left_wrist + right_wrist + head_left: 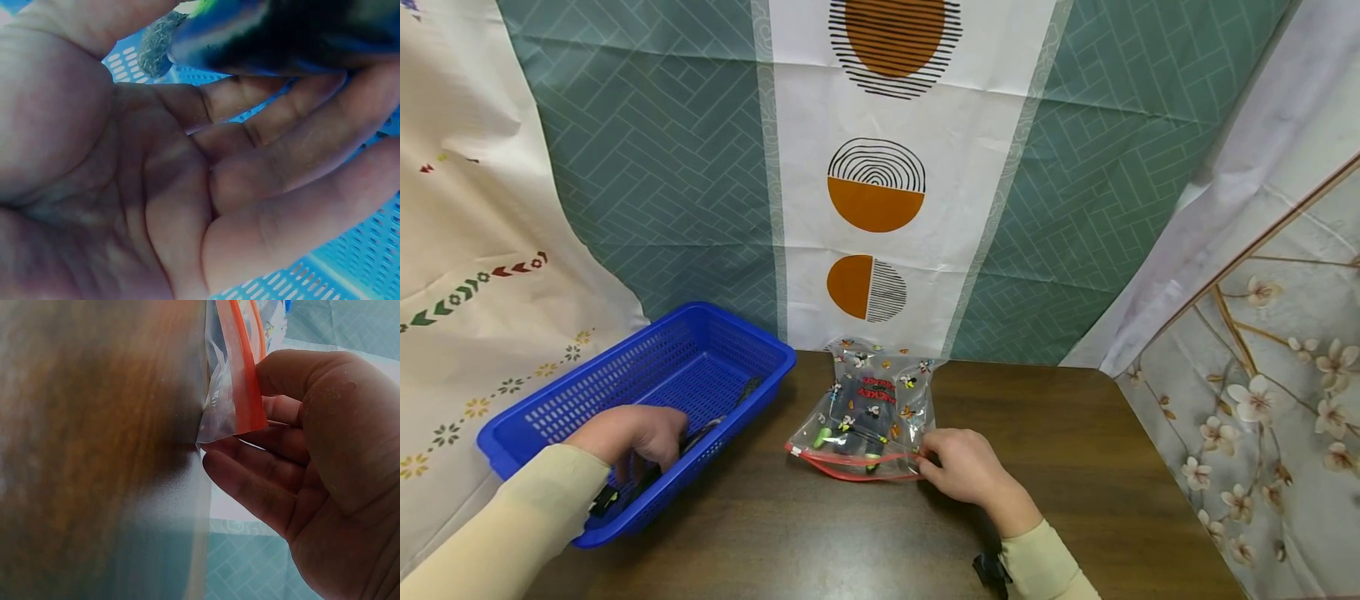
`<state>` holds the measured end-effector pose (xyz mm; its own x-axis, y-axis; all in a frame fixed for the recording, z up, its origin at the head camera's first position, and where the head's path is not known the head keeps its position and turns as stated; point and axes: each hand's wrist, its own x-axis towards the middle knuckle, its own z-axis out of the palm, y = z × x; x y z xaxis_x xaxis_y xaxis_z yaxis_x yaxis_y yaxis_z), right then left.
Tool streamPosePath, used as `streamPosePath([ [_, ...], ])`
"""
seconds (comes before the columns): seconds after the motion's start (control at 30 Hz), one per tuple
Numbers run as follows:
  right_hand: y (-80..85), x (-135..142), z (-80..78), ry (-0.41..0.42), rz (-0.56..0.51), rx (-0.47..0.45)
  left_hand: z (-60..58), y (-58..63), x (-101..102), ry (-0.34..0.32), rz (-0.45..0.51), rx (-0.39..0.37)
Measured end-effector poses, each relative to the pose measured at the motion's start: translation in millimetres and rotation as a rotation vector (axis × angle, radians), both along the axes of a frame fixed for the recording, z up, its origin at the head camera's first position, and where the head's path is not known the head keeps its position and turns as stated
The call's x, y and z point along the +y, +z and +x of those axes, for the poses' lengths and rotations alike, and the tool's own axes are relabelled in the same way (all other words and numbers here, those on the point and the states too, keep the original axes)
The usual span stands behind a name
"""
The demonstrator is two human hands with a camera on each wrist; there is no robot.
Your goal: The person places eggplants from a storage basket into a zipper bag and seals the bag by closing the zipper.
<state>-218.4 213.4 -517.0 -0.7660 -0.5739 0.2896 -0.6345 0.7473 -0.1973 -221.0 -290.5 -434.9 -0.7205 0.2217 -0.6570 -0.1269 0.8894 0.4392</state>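
Note:
My left hand (651, 433) is down inside the blue plastic basket (741, 337). In the left wrist view its fingers reach round a dark, glossy, rounded object (262, 37) with a bit of green; its kind is not clear. A grey, rough-textured piece (156, 47) shows beside that object. On the table, my right hand (962, 467) pinches the right corner of a clear zip bag (891, 400) by its red zip edge (247, 381). The bag, printed with cartoon figures, lies with its mouth towards me. Inside it are a dark item and slim green-ended things (823, 436).
The basket stands at the left of the brown wooden table (1030, 400), with other dark items along its right wall, partly hidden by my hand. A patterned curtain (880, 108) hangs behind the table, and a floral cloth (1262, 408) borders its right side.

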Motion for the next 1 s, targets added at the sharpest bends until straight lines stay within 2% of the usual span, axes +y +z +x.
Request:
streamPosePath([
  [0.43,0.7,-0.2,-0.2,-0.003,0.004,0.005,-5.6,1.2,-8.7,0.034,0.087,0.039],
  [0.7,0.2,0.0,0.2,-0.001,-0.002,0.005,-11.7,1.5,-14.8,0.067,0.159,0.093],
  [1.0,-0.2,-0.2,-0.2,0.003,-0.001,0.018,-13.9,7.0,-14.7,0.06,0.218,0.179],
])
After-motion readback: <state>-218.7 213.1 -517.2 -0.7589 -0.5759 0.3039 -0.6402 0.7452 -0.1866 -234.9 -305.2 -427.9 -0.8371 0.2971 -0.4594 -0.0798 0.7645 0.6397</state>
